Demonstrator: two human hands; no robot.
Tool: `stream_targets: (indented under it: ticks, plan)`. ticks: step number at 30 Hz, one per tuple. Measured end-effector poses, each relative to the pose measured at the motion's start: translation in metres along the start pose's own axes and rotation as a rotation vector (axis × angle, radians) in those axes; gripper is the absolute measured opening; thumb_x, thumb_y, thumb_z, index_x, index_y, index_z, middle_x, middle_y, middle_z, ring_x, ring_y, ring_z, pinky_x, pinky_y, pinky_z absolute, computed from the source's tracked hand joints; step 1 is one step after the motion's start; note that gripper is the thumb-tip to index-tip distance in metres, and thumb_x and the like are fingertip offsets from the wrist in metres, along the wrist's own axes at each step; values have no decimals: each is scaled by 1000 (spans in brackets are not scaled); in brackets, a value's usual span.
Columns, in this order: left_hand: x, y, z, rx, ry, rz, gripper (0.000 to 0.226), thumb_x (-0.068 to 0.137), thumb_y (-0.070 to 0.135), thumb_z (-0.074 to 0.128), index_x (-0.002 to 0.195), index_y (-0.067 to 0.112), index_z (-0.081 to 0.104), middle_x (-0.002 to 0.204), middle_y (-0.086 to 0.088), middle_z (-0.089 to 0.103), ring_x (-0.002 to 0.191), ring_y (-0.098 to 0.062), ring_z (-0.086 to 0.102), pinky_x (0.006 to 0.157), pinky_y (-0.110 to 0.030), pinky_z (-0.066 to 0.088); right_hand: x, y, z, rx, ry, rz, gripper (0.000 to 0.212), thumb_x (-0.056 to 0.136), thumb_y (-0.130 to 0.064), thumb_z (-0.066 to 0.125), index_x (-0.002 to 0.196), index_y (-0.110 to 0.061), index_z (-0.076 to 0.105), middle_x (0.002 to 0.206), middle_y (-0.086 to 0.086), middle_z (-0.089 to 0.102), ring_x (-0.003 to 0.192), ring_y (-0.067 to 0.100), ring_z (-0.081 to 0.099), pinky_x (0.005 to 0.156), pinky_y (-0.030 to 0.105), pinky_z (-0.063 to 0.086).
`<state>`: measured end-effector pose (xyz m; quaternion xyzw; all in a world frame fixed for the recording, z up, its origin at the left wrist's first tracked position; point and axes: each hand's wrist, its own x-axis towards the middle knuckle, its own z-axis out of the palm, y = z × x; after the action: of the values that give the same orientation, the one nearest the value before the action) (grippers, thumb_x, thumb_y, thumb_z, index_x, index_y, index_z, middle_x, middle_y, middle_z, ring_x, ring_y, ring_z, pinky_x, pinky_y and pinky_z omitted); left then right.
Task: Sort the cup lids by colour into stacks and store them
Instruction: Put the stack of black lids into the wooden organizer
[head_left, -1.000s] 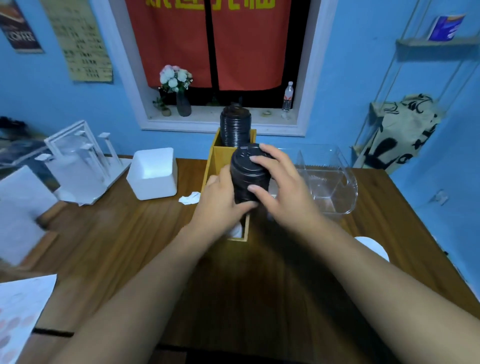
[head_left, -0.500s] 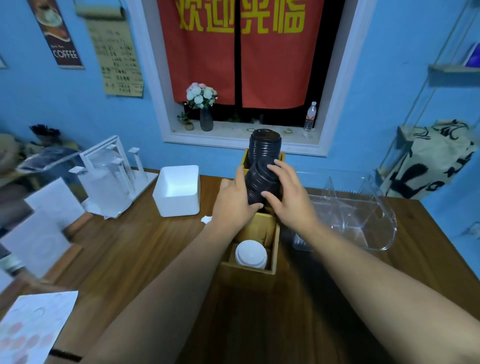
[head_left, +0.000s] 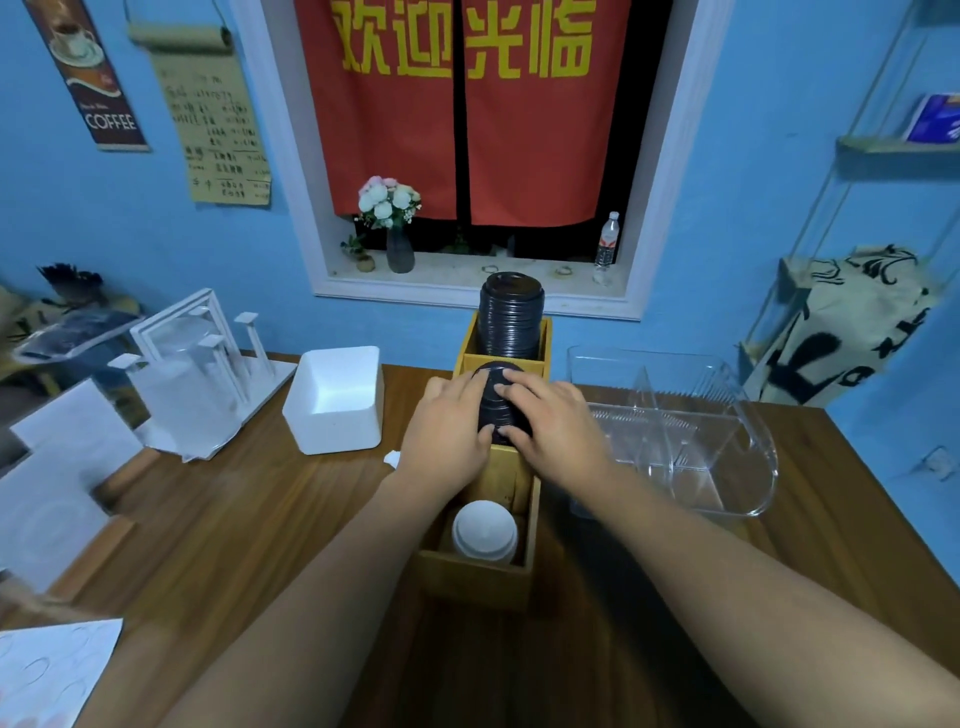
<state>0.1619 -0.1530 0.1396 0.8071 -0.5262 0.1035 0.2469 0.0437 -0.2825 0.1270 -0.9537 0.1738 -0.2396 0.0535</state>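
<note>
Black lid stack (head_left: 500, 410): upright at the middle compartment of the wooden holder (head_left: 475, 577). Its lower part appears to be below the compartment rim. The base is hidden by the hands, so I cannot tell whether it is seated.

Grip: left hand (head_left: 447, 431) wraps the left flank. Right hand (head_left: 558, 431) covers the right flank, with its fingers (head_left: 519, 388) curled over the top lid and the thumb on the near side. Both sets of fingers are clamped on the stack, which sits directly between them.

Step in hand (judged): lowering this stack into the middle slot. To do it well:
- Hold the column vertical and squeeze evenly from both sides so no lid shears out.
- Guide the base clear of the divider walls.
- Let go only once the weight rests on the slot floor.
- Draw the fingers upward rather than sideways, since the walls look close.

Surroundings: far black stack (head_left: 511, 322) stands taller in the far compartment, just behind. White lid stack (head_left: 484, 530) sits in the near compartment, below the wrists. The holder stands on the wooden worktop (head_left: 260, 519). White box (head_left: 337, 400) is to its left and clear plastic organiser (head_left: 727, 457) to its right.
</note>
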Motion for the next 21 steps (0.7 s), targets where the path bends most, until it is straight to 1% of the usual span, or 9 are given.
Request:
stream_targets:
  ticks: [3, 6, 8, 10, 13, 16, 17, 19, 21]
  plan:
    - [-5, -2, 2, 64, -28, -10, 61, 97, 34, 61, 152, 15, 41, 145, -2, 56, 122, -24, 49, 104, -39, 46, -7, 1, -2, -7, -5, 13, 38, 101, -38, 50, 136, -28, 58, 151, -8, 49, 139, 19, 45, 120, 52, 25]
    - [-7, 2, 3, 143, -58, 13, 63, 100, 37, 55, 156, 16, 36, 152, -3, 50, 125, -25, 49, 103, -41, 48, -10, 0, -11, -61, -41, 35, 39, 105, -37, 41, 141, -30, 55, 156, -9, 45, 150, 26, 29, 121, 57, 19]
    - [-4, 7, 1, 191, -54, 23, 63, 100, 40, 53, 156, 16, 36, 153, -5, 49, 127, -26, 49, 102, -41, 48, -11, -1, -17, -63, -92, 62, 42, 107, -37, 36, 148, -33, 47, 161, -10, 37, 153, 26, 21, 123, 56, 17]
    - [-1, 11, 0, 214, -51, 7, 63, 100, 42, 51, 155, 16, 37, 152, -4, 50, 130, -25, 47, 103, -41, 47, -17, -1, -21, -9, -122, 95, 46, 108, -35, 34, 154, -34, 36, 165, -10, 27, 154, 23, 17, 123, 55, 17]
    - [-1, 15, -1, 233, -64, -9, 66, 99, 44, 53, 156, 16, 36, 153, -6, 48, 132, -27, 46, 104, -42, 46, -40, -4, -29, 114, -99, 143, 51, 108, -29, 38, 158, -33, 29, 167, -8, 22, 154, 19, 18, 125, 50, 17]
    - [-8, 21, -3, 241, -61, -26, 72, 97, 45, 56, 157, 16, 31, 159, -9, 40, 138, -30, 41, 108, -44, 43, -81, -11, -47, 193, -47, 215, 50, 107, -23, 40, 156, -32, 33, 165, -9, 27, 152, 14, 21, 123, 36, 11]
    - [-12, 25, -5, 239, -35, -24, 72, 97, 45, 57, 157, 15, 32, 159, -10, 38, 140, -30, 40, 110, -44, 42, -99, -13, -53, 208, -30, 229, 49, 107, -22, 41, 154, -31, 37, 162, -9, 32, 150, 12, 24, 124, 36, 13]
    - [-21, 40, -6, 214, 19, 9, 69, 96, 43, 59, 154, 13, 37, 158, -10, 40, 140, -29, 39, 114, -44, 38, -137, -13, -65, 205, -16, 237, 45, 105, -22, 42, 149, -30, 46, 154, -11, 44, 145, 8, 33, 124, 42, 22]
    - [-36, 66, -2, 161, 30, 56, 64, 97, 42, 60, 151, 15, 42, 158, -7, 41, 143, -26, 36, 119, -41, 31, -173, -6, -74, 131, -29, 248, 40, 104, -24, 42, 142, -30, 52, 146, -13, 53, 140, 8, 41, 123, 45, 26]
